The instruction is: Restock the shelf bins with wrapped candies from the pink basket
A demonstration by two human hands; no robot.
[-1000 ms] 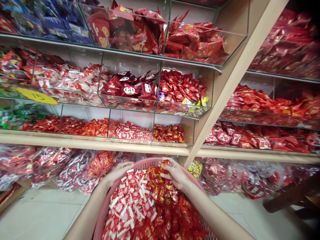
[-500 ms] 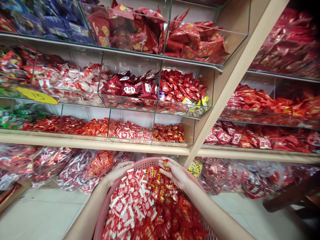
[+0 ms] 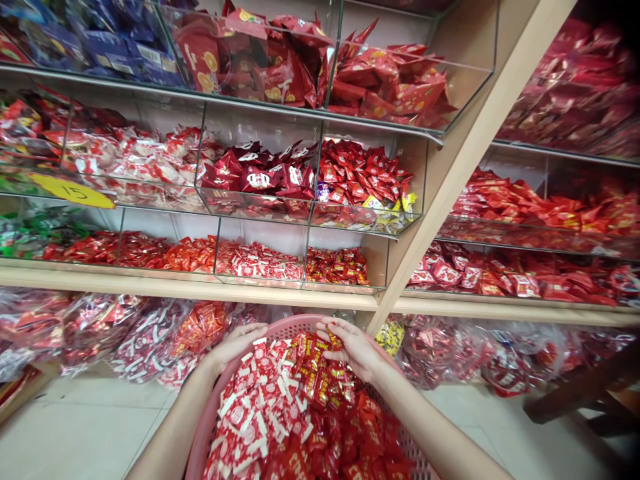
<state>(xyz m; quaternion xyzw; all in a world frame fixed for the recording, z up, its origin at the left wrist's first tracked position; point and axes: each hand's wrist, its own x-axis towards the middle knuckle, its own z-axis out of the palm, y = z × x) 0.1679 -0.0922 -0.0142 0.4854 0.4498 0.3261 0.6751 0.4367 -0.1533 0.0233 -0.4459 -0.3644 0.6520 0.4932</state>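
Observation:
A pink plastic basket with a perforated wall sits low in front of me, full of wrapped candies. White-and-red wrapped candies fill its left part. Shiny red-and-gold candies lie at the upper right, with larger red packets below them. My left hand is closed on the basket's far-left rim. At the far right side, my right hand is over the red-and-gold candies, its fingers curled around a small red-and-gold candy.
Shelves with clear-walled bins of candies rise ahead, divided by a wooden post. A yellow tag marked 15 hangs at left. Bagged candies lie beneath the lowest shelf. Dark wooden legs stand at right on the tiled floor.
My right hand's fingers have shifted slightly down and inward, and more of the red-and-gold candy shows between them. My left hand stays on the rim.

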